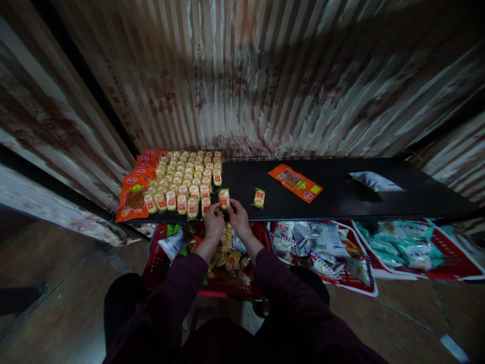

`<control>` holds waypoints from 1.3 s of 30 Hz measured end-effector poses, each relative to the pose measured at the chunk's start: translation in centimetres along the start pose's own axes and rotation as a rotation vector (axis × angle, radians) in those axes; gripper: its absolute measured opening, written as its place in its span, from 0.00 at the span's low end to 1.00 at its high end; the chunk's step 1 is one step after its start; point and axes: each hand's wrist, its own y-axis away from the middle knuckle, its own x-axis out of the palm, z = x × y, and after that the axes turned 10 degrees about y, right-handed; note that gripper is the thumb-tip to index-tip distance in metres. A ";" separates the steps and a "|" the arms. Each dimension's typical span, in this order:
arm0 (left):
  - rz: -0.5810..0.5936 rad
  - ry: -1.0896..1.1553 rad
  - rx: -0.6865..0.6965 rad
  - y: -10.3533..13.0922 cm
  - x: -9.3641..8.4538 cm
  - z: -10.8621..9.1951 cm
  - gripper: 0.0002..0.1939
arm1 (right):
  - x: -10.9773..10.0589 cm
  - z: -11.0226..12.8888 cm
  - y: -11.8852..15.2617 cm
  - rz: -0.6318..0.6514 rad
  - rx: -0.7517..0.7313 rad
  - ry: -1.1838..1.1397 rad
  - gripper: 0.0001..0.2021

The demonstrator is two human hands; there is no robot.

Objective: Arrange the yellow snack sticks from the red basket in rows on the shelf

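Note:
Between the fingertips of my left hand (214,221) and my right hand (238,216) is a small yellow wrapped snack cake (224,199), upright at the shelf's front edge. Both hands are closed on its lower part. To their left stand several rows of matching snack cakes (182,179), packed close together. Another single snack cake (259,198) lies apart on the black shelf (238,174), right of my hands. At the left end, orange snack packets (133,197) line up front to back beside the rows.
One orange packet (295,183) and a silvery-white packet (375,181) lie farther right on the shelf. Below the front edge are red baskets (151,265) of mixed snacks, white packets (322,242) and teal packets (409,242). A pleated curtain (235,76) hangs behind.

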 end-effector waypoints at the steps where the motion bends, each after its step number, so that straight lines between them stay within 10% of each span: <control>1: 0.000 0.001 0.001 -0.1 0.1 0.1 0.14 | 0.1 -0.2 -0.2 0.005 0.001 -0.002 0.16; 39: 0.016 -0.102 -0.027 -4.0 2.8 -4.0 0.15 | 3.1 -0.9 -6.1 -0.095 -0.066 0.126 0.17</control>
